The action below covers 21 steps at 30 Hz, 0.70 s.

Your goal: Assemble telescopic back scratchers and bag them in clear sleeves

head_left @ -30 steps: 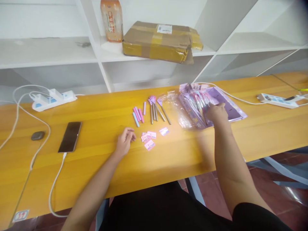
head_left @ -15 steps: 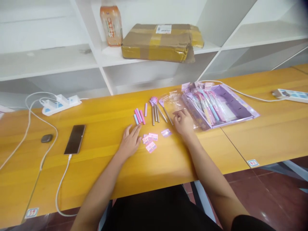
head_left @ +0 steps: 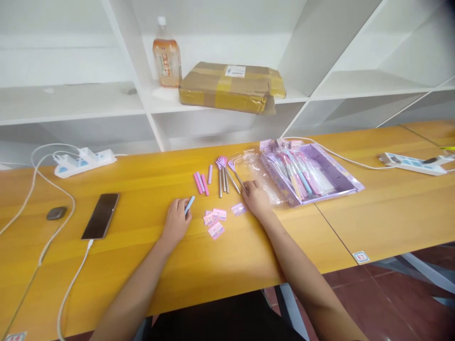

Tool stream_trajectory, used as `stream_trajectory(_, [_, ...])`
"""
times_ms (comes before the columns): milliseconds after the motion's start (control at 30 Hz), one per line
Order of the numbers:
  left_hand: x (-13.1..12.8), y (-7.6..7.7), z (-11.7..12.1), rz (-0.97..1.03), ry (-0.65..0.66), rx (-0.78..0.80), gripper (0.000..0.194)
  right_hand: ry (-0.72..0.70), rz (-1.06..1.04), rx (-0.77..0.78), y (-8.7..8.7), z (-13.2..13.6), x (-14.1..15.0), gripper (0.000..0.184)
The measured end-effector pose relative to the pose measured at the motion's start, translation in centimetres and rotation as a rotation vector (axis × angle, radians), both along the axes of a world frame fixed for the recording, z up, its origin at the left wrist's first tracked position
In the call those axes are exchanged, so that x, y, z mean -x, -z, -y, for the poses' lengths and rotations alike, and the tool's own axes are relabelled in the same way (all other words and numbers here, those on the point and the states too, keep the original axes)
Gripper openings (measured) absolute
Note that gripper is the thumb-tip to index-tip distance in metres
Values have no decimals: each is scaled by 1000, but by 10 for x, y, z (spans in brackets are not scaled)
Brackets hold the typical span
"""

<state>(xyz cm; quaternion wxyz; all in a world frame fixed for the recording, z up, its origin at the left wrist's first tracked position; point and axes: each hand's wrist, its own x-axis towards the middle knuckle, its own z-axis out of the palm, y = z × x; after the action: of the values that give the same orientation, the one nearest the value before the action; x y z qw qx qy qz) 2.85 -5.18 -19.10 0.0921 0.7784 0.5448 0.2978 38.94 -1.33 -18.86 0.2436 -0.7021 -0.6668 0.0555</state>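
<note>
At the near side of the yellow wood-grain table (head_left: 227, 265), my forearms reach over the edge; between my hands lie several small pink printed cards (head_left: 216, 230), partly overlapping, with a purple printed card (head_left: 238, 209) apart to their right; my left hand (head_left: 177, 218), fingers bent, grips a short light-blue tube (head_left: 190, 204), its far end poking out to the right; my right hand (head_left: 256, 198) has its curled fingers at the near end of a slim metal rod with a purple claw-shaped head (head_left: 234, 174), and I cannot tell whether they are closed on it; to the left lies a dark flat phone (head_left: 100, 216), a white cable at its near end; beyond my left hand are three short pink tubes (head_left: 204, 185) side by side, with a short lilac tube (head_left: 210, 174) just to their right; next comes a cluster of claw-headed metal rods (head_left: 224, 181); right of these, crumpled clear plastic wrapping (head_left: 261, 177) lies beside an open purple box (head_left: 343, 166) holding wrapped colourful sticks (head_left: 302, 175); farthest, on the white shelf (head_left: 296, 93), an orange-labelled clear bottle (head_left: 167, 64) stands left of a taped brown cardboard box (head_left: 227, 87).
</note>
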Motion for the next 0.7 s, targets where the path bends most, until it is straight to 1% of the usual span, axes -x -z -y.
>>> stream_trajectory(200, [-1,0,2,34,-40,38,36,20,-81,-2,5,0,0,32])
stream_trajectory(333, [-1,-2,2,45,-41,63,35,5,-99,-10,4,0,-1,33])
stream_trajectory(467, [-1,-5,2,154,-63,64,34,-7,-117,-10,1,1,-2,29])
stream_trajectory(567, [-2,-6,3,228,-83,65,38,-7,-122,-11,1,2,-1,27])
stream_trajectory(700, [-2,-6,3,182,-63,63,39,12,-110,-3,-2,7,2,34])
